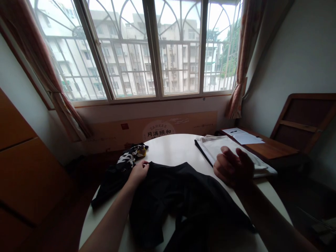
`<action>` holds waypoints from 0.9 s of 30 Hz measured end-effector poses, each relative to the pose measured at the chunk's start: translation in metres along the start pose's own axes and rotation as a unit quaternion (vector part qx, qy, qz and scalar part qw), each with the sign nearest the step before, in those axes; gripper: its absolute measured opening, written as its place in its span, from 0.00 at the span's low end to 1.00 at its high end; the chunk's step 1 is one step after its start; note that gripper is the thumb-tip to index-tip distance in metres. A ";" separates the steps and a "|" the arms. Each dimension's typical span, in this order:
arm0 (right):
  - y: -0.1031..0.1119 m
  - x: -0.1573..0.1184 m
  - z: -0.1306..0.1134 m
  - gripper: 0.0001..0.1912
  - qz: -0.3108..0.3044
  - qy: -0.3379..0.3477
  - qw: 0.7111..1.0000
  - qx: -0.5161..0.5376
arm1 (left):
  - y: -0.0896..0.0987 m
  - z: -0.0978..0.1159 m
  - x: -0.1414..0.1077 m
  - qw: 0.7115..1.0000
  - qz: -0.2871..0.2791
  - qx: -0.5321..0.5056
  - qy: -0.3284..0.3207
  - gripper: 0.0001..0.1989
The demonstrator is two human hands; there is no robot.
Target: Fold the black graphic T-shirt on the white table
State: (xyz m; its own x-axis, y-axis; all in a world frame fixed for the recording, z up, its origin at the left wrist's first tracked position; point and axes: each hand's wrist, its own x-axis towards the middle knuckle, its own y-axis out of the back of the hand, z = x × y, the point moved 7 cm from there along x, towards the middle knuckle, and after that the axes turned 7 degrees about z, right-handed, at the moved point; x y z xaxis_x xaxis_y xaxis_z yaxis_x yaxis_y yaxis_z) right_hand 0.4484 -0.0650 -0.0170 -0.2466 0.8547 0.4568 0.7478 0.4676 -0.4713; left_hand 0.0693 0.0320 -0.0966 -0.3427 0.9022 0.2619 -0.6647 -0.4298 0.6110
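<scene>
A crumpled black garment (181, 189) spreads over the near half of the white round table (170, 148); whether it is a shirt or trousers I cannot tell. At its far left corner, my left hand (140, 171) pinches the cloth between thumb and fingers. My right hand (233, 166) is raised at the right, its fingers loosely curled and the thumb apart, with nothing visible in it. Behind that hand lies a folded stack of white cloth (259, 161) with a dark edge beneath. Beyond my left hand rests a black garment with a white and yellow print (131, 155).
A wooden chair (283, 126) stands at the right beside a brown wooden surface (275, 147) bearing white paper (244, 135). A printed cardboard panel (181, 122) leans below the barred window (157, 52). An orange-brown cabinet (23, 164) is at the left.
</scene>
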 end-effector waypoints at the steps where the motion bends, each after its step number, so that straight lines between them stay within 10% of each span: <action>1: 0.002 0.003 0.008 0.23 0.013 -0.004 0.997 -0.070 | -0.002 0.002 -0.002 1.000 0.005 0.009 -0.009 0.06; 6: 0.013 0.014 0.056 0.19 0.055 0.056 0.835 -0.545 | -0.013 0.017 -0.010 0.998 -0.006 0.017 -0.061 0.06; 14: 0.042 0.006 0.125 0.31 -0.004 -0.103 0.653 -0.751 | -0.018 0.043 -0.023 0.985 -0.105 -0.042 -0.133 0.12; 27: 0.042 0.008 0.109 0.30 0.049 -0.116 0.651 -0.748 | -0.004 0.042 -0.020 0.978 -0.048 0.089 -0.182 0.17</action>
State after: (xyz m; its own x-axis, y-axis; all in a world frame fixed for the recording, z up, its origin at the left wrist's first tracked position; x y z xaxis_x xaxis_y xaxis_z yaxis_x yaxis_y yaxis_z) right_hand 0.4104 -0.0145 -0.1157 -0.1092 0.9564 0.2709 0.4876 -0.1860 0.8530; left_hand 0.1066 0.0168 -0.0730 -0.0039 0.9053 0.4247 -0.5446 -0.3581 0.7584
